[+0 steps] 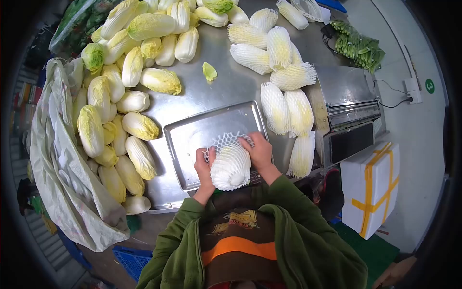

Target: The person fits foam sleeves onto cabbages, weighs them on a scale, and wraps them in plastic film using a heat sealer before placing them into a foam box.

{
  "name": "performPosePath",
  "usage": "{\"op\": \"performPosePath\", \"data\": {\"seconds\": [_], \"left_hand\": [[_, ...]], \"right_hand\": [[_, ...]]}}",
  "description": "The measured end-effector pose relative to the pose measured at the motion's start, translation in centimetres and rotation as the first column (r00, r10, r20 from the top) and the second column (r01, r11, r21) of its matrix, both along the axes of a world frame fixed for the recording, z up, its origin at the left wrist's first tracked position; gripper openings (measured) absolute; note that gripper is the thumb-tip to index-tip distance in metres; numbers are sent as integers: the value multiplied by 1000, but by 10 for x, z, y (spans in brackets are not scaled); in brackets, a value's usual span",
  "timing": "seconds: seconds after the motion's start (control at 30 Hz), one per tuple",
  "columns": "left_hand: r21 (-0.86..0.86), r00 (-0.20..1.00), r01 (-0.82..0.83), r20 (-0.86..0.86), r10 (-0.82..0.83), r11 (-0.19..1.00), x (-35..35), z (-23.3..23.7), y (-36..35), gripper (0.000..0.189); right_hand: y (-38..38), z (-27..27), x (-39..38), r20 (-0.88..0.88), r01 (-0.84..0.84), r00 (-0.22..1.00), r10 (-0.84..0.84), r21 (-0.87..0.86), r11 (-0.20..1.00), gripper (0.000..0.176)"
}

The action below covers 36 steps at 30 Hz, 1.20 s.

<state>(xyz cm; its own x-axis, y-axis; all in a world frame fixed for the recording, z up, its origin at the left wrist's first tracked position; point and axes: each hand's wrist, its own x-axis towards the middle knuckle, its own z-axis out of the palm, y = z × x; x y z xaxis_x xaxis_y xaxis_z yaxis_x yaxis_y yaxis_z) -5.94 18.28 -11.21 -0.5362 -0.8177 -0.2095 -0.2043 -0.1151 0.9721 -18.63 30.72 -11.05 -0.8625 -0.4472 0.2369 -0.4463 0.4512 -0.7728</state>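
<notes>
Over the front part of a metal tray (180,144), a napa cabbage (231,168) sits in a white foam net sleeve (226,139), its pale base toward me. My left hand (204,168) grips the sleeve on the left side. On the right, my right hand (259,151) has its fingers closed on the net's far edge. The loose mesh stands out beyond the cabbage's far end. Right of the tray lie several netted cabbages (275,108). Bare napa cabbages (139,156) are heaped to the left.
A wrapping machine (349,111) stands at the right, with a white foam box (370,188) taped in yellow below it. Bagged green vegetables (358,48) lie at the back right. A loose leaf (209,71) rests behind the tray. A white sack (67,168) drapes over the left edge.
</notes>
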Motion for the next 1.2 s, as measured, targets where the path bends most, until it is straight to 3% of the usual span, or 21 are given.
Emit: {"op": "performPosePath", "data": {"seconds": [0.03, 0.1, 0.17, 0.23, 0.3, 0.37, 0.43, 0.5, 0.53, 0.63, 0.67, 0.7, 0.73, 0.77, 0.8, 0.83, 0.9, 0.97, 1.03, 1.13, 1.2], "left_hand": [[-50, 990, 62, 127, -55, 997, -1, 1, -1, 16], [-88, 962, 136, 250, -110, 987, 3, 5, -3, 14], [-403, 937, 292, 304, -174, 867, 17, 9, -7, 38], [-408, 786, 550, 549, -286, 728, 34, 41, -6, 68], [-532, 719, 693, 559, -412, 487, 45, 59, -9, 78], [-386, 645, 761, 367, -670, 521, 44, 71, -12, 86], [-410, 627, 761, 263, -733, 503, 28, 83, -21, 88], [-46, 696, 718, 41, -717, 694, 20, 82, -29, 83], [27, 740, 671, -95, -666, 741, 7, 77, -27, 74], [345, 882, 471, -181, -435, 812, -26, 61, -17, 68], [257, 899, 437, -84, -430, 862, -29, 48, -17, 68], [257, 890, 455, -90, -447, 853, -25, 49, -12, 68], [77, 882, 471, -57, -468, 879, -19, 51, -9, 70], [-106, 878, 473, -23, -478, 875, -13, 51, -8, 72], [-353, 824, 532, 8, -566, 770, -6, 49, -14, 71], [-354, 827, 529, 8, -563, 771, 2, 48, -16, 71], [-404, 789, 593, 117, -603, 697, 21, 56, -19, 75], [-437, 806, 558, 82, -586, 706, 23, 51, -25, 61], [-607, 782, 558, 156, -603, 566, 23, 51, -34, 45], [-517, 815, 526, 77, -575, 676, 18, 59, -33, 20], [-500, 809, 525, 43, -586, 689, 19, 62, -34, 9]], "right_hand": [[0, -3, -3, -173, -8, 984, 28, 119, 993, 21], [11, 9, 2, -53, -50, 996, 66, 262, 964, 24], [25, 33, 3, -91, -51, 992, 84, 323, 945, 39], [52, 55, 11, 86, -312, 949, 302, 374, 874, 71], [60, 72, 20, 167, -548, 836, 523, 305, 779, 92], [47, 70, 35, 122, -655, 756, 644, 158, 739, 94], [38, 83, 23, 220, -601, 783, 582, 26, 799, 96], [34, 94, 17, 489, -353, 761, 427, -240, 904, 92], [28, 80, 16, 475, -265, 781, 406, -337, 903, 86], [10, 48, 18, 572, -72, 807, 150, -157, 985, 74], [16, 47, 19, 565, -48, 816, 126, -152, 987, 74], [17, 65, 17, 650, -111, 757, 72, 20, 994, 73], [17, 75, 15, 718, -193, 696, 7, 178, 965, 71], [22, 74, 17, 711, -183, 703, 2, 177, 967, 71], [31, 74, 25, 371, -183, 918, 139, 85, 979, 70], [38, 74, 31, -41, -225, 974, 224, 0, 974, 70], [44, 72, 34, -7, -319, 947, 320, 71, 945, 64], [42, 64, 35, -53, -424, 904, 424, 18, 905, 60], [37, 69, 36, -103, -429, 899, 426, -5, 903, 49], [30, 62, 37, -157, -373, 919, 361, -58, 926, 26], [27, 74, 42, -112, -375, 926, 362, -144, 916, 24]]}}
